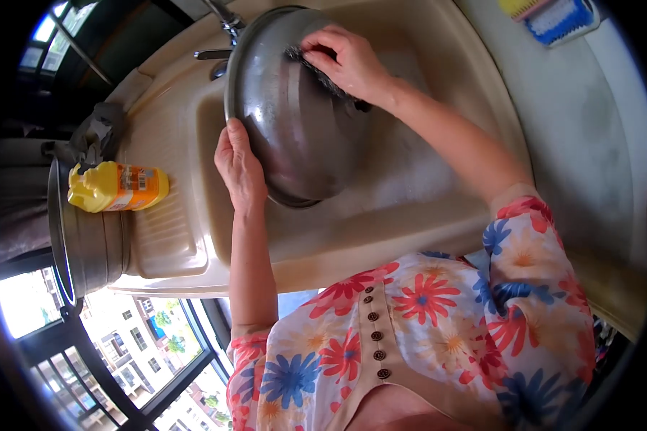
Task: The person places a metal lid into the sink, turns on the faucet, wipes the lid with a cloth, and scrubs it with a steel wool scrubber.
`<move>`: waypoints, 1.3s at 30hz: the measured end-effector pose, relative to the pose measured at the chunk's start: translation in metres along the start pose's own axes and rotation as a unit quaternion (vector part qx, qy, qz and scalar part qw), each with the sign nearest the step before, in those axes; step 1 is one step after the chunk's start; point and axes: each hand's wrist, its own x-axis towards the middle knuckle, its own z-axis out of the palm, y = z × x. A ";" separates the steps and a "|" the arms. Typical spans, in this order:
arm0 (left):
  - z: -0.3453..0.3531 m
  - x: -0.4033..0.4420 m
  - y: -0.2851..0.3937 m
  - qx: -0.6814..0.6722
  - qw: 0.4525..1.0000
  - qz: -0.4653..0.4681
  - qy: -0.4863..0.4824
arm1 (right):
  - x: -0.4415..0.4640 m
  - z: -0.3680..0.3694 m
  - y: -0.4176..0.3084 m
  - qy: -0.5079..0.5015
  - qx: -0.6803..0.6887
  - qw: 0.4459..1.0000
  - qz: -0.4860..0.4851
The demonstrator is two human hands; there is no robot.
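Observation:
A large round metal lid or pan (280,122) is tilted over the beige sink (438,179), its domed side facing me. My left hand (241,169) grips its rim at the lower left, thumb on the outer surface. My right hand (352,65) is closed on a dark wire scrubber (323,77), which lies against the upper right of the metal surface. Whether the far side of the metal piece touches the sink is hidden.
A faucet (226,25) stands behind the metal piece. On the ribbed drainboard (165,230) lies a yellow bottle (118,187), beside a metal pot (93,244) and a grey cloth (101,133). A blue brush (562,21) is at the top right.

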 end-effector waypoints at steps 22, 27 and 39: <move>-0.007 -0.010 -0.007 0.172 0.981 0.061 0.058 | 0.034 0.035 -0.008 0.054 -0.059 0.978 0.193; -0.005 -0.015 -0.003 0.164 0.983 0.060 0.057 | -0.013 0.043 -0.053 0.065 -0.019 0.986 0.152; -0.012 -0.008 -0.016 0.142 0.986 0.055 0.066 | -0.021 0.054 -0.061 0.042 0.086 0.977 0.192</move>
